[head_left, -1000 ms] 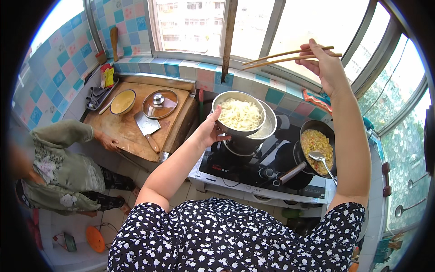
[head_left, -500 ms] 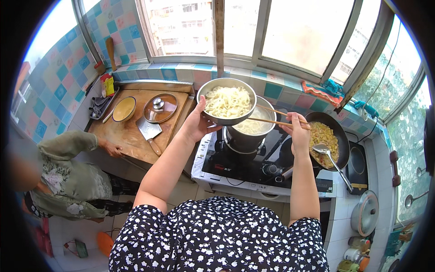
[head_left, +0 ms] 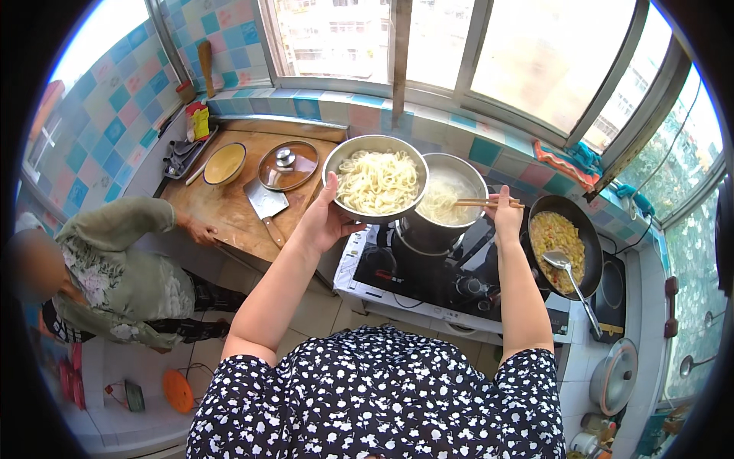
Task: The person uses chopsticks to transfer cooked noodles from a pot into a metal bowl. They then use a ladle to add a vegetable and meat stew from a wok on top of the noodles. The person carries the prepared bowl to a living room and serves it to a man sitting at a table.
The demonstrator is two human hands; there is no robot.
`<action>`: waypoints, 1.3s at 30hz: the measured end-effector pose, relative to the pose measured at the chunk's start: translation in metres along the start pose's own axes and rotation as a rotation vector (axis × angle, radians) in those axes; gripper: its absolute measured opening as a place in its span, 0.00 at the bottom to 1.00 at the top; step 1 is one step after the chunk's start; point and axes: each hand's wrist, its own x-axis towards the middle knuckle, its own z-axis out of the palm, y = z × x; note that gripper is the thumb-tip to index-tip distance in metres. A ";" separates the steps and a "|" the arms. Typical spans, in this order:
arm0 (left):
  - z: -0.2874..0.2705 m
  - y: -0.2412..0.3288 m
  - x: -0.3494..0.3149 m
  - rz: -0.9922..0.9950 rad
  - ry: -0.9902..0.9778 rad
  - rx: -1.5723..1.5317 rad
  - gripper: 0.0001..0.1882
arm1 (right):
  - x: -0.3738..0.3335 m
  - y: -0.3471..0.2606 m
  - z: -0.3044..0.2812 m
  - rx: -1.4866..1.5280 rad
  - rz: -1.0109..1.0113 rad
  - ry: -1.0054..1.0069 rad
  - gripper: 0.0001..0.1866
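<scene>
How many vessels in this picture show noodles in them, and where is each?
2: the metal bowl in the person's left hand, and the pot on the stove, to the bowl's right. Others could be hidden.

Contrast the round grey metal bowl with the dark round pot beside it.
The round grey metal bowl is held in the left hand; the dark round pot stands on the black glossy stove. The bowl is heaped with pale noodles; the pot holds cloudy liquid with noodles. Both are uncovered.
</scene>
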 end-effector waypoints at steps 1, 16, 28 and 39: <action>0.000 0.000 -0.003 0.000 0.008 -0.009 0.35 | 0.001 0.002 0.001 0.056 0.048 0.023 0.26; -0.010 -0.008 0.002 -0.012 -0.018 -0.001 0.37 | -0.021 0.033 -0.019 0.580 0.589 0.193 0.27; -0.006 -0.007 0.000 -0.013 0.045 0.018 0.37 | 0.013 -0.052 -0.037 0.747 0.338 0.190 0.29; -0.011 -0.019 0.015 -0.052 0.016 0.015 0.37 | 0.020 -0.113 -0.028 0.691 0.196 0.222 0.27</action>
